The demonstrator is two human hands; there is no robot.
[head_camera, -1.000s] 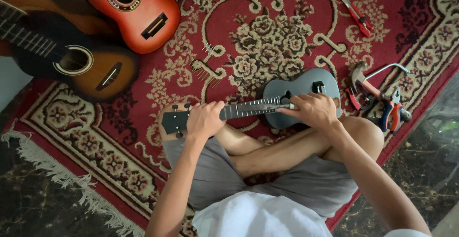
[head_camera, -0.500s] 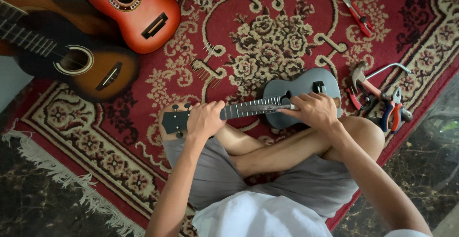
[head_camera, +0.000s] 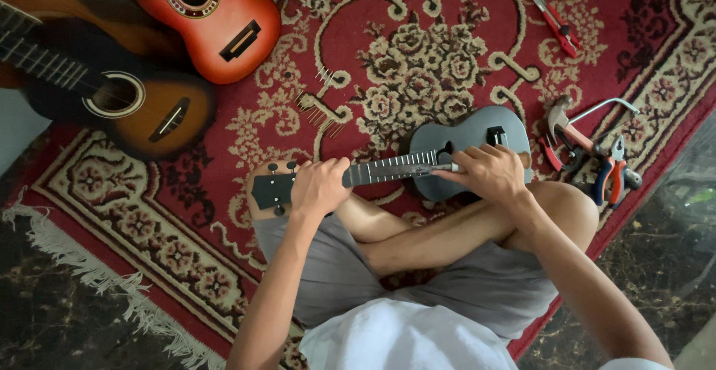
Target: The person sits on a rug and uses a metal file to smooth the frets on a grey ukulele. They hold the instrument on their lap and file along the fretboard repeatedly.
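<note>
Holding a grey ukulele (head_camera: pixel 466 146) across crossed legs on a red patterned rug (head_camera: pixel 418 49).
Left hand (head_camera: pixel 319 185) wraps the neck near the headstock; right hand (head_camera: pixel 488 174) pinches a thin rod at the soundhole. Tools (head_camera: pixel 589 154) crowd the rug's right edge, two guitars (head_camera: pixel 149 57) the left; middle stays open.

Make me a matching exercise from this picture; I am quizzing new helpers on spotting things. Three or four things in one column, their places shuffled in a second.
Things:
1. grey ukulele
2. orange guitar
3. hammer
4. red cutter

Places:
A. top right of the rug, lying alone
B. across the person's lap, held in both hands
C. top left, by a dark brown guitar
D. in the tool pile beside the right knee

Pairs: 1-B, 2-C, 3-D, 4-A
</note>
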